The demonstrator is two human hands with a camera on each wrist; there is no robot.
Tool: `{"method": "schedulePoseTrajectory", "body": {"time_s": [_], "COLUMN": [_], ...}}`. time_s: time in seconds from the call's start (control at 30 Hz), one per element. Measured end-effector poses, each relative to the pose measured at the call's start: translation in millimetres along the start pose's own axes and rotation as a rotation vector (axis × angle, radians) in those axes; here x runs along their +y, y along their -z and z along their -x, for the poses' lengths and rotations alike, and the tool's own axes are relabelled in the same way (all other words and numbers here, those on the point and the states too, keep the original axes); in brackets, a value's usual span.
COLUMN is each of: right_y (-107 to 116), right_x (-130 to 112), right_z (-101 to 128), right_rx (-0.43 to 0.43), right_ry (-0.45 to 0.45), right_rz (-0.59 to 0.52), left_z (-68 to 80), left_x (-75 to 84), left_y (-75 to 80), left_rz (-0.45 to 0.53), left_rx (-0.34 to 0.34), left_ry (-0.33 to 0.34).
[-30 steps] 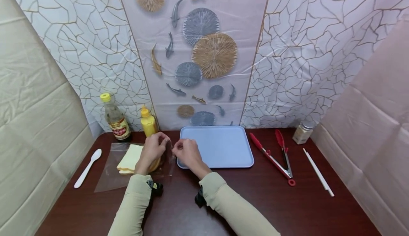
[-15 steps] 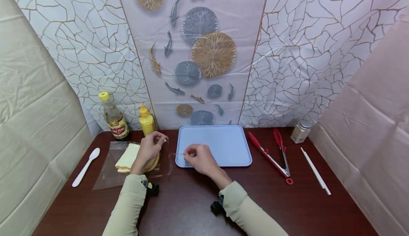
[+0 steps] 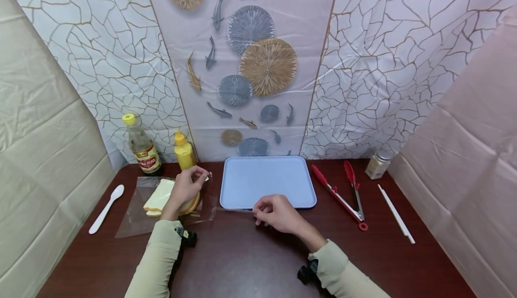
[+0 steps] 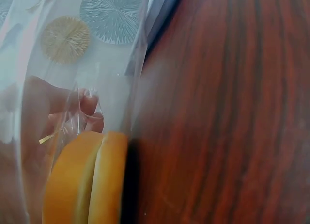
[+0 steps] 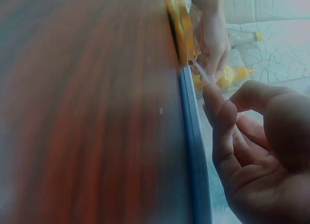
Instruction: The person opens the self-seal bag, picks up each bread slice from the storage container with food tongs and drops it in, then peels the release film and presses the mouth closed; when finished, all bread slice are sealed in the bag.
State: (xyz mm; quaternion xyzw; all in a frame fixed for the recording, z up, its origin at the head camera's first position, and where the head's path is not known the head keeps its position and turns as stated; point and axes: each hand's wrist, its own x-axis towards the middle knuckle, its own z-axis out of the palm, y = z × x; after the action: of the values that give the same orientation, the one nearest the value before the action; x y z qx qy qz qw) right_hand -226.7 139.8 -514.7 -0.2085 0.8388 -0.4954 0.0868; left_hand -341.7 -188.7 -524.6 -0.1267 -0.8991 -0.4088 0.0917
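A person's left hand (image 3: 186, 187) pinches the top edge of a clear plastic bag (image 3: 141, 217) that lies at the left of a dark wooden table (image 3: 250, 262), thumb and fingers curled on the film just above the bread inside. The bag is see-through and crinkled, and it holds pale sandwich slices (image 3: 158, 197) beside a golden, rounded bun (image 4: 87, 180) whose two halves sit pressed together against the plastic. The right hand (image 3: 278, 214) rests near the table's front edge of a light blue tray (image 3: 266, 179), its fingers curled and pinching the end of a thin clear strip (image 3: 234, 209) that runs from the bag's corner toward it; the strip is narrow, shiny and pulled nearly straight along the tray's rim. A white plastic spoon (image 3: 106, 208) lies left of the bag. Behind the bag stand a bottle with a yellow cap (image 3: 141, 147) and a yellow squeeze bottle (image 3: 183, 152), both against the patterned backdrop. To the right of the tray lie red-handled tongs (image 3: 343, 195), then a white stick (image 3: 396, 219), with a small jar (image 3: 376, 164) at the back right.
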Motion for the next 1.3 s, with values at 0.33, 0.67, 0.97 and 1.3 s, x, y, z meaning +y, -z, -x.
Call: {"method": "schedulePoseTrajectory", "body": {"time_s": [0.33, 0.67, 0.97, 1.3], "right_y": [30.8, 53.7, 83.4, 98.7], "right_x": [14.0, 27.2, 35.9, 38.8], "right_z": [31.7, 51.4, 72.2, 77.8], "right_rx": [-0.064, -0.030, -0.058, 0.034], "right_ry": [0.000, 0.012, 0.024, -0.035], "right_rz": [0.077, 0.134, 0.263, 0.353], "left_z": [-0.6, 2.0, -0.9, -5.8], "left_x": [-2.7, -7.0, -5.0, 4.2], "left_y": [2.7, 3.4, 6.0, 23.3], "left_rz": [-0.013, -0.024, 0.011, -0.024], "left_rx": [-0.035, -0.025, 0.006, -0.046], "left_ry": [-0.013, -0.011, -0.017, -0.025]}}
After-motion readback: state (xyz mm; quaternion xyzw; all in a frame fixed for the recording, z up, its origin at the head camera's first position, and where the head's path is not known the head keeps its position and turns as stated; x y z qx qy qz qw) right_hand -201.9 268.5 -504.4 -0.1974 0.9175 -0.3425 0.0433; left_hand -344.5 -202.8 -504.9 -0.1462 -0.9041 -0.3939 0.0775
